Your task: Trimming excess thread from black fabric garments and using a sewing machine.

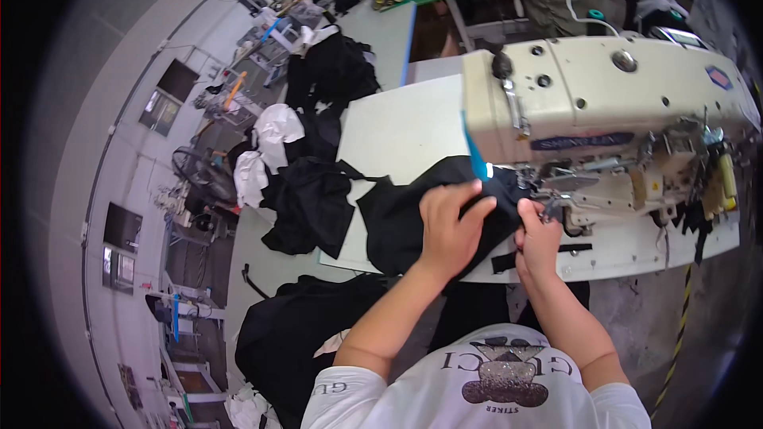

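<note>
A piece of black fabric (397, 218) lies on the white table of a cream industrial sewing machine (588, 99). My left hand (451, 226) rests on the fabric with its fingers spread, pressing on it from above. At the fabric's right edge, close to the needle area (531, 179), my right hand (540, 242) is closed, thumb and fingers pinching the edge; the fingertips are partly hidden by machine parts. A blue strip (474, 147) hangs from the machine head just beyond my left fingertips. A narrow black strip (574, 248) passes beside my right hand.
More black fabric pieces (310, 206) and white pieces (278, 127) are heaped to the left. Another large black pile (298, 326) sits near my left elbow. Metal guides and a thread cone (727, 179) fill the machine's right side. A standing fan (203, 175) is farther left.
</note>
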A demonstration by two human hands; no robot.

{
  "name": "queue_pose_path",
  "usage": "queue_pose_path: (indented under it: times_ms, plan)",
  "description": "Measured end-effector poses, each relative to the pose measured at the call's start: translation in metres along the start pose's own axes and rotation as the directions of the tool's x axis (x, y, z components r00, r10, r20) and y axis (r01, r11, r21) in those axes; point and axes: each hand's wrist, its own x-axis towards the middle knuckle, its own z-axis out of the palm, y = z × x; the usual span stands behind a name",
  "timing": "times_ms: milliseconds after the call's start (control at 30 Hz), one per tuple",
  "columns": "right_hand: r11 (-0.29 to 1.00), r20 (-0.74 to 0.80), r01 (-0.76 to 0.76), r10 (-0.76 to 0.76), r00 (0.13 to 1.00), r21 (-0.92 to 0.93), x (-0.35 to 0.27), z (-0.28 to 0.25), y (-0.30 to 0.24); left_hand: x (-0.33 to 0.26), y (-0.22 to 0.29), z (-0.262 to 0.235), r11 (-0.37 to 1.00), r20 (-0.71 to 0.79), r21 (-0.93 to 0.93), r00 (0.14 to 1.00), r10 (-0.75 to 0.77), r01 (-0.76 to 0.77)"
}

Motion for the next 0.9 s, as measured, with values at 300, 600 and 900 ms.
queue_pose_path:
  times_ms: [300, 600, 900]
  plan:
    - [0.995, 0.098, -0.097, 0.096, 0.991, 0.006, 0.003, -0.001, -0.012, -0.082, 0.031, 0.076, 0.998, 0.013, 0.031, 0.999, -0.05, 0.049]
    - [0.944, 0.22, -0.012, 0.09, 0.971, -0.33, -0.011, -0.038, -0.028, -0.019, 0.004, 0.05, 0.974, 0.061, -0.224, 0.998, -0.029, 0.042]
    - [-0.276, 0.807, 0.762, -0.114, 0.58, -0.586, 0.004, -0.1, -0.024, 0.021, 0.008, 0.026, 0.846, 0.331, -0.301, 0.88, -0.341, 0.44]
